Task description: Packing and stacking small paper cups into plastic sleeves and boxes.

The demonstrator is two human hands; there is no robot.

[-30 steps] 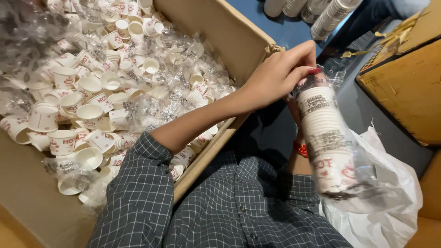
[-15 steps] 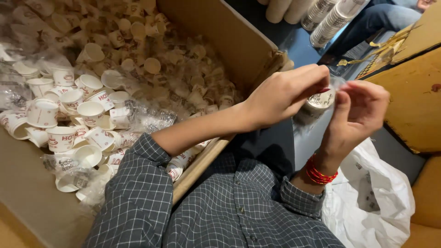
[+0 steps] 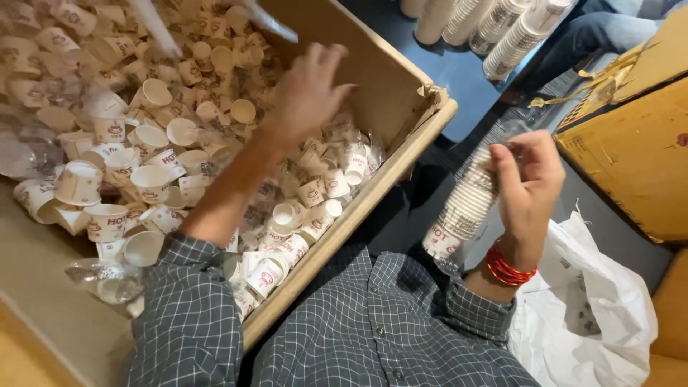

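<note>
1. Leftmost, loose paper cups (image 3: pixel 129 179) lie heaped in a big cardboard box (image 3: pixel 387 79), white with red print, many tipped on their sides, with clear plastic wrap scattered among them.
2. Over that heap hovers the left hand (image 3: pixel 308 89), fingers spread apart and gripping nothing; the nearest cups lie just below and in front of its fingertips, and its checked sleeve (image 3: pixel 190 315) crosses the box's near wall.
3. Right of the box wall, the right hand (image 3: pixel 527 183) is closed on the top of a stack of nested cups (image 3: pixel 466 204) in a clear sleeve, fingers curled over the upper end; the stack hangs tilted below and to the left of the grip, its lower end near the person's wrist and shirt.
4. Red thread bands (image 3: pixel 509 269) ring that wrist.
5. Below and right of the grip lies a white plastic bag (image 3: pixel 595 308); above it, another cardboard box (image 3: pixel 638 143) and further wrapped stacks of cups (image 3: pixel 502 25).
</note>
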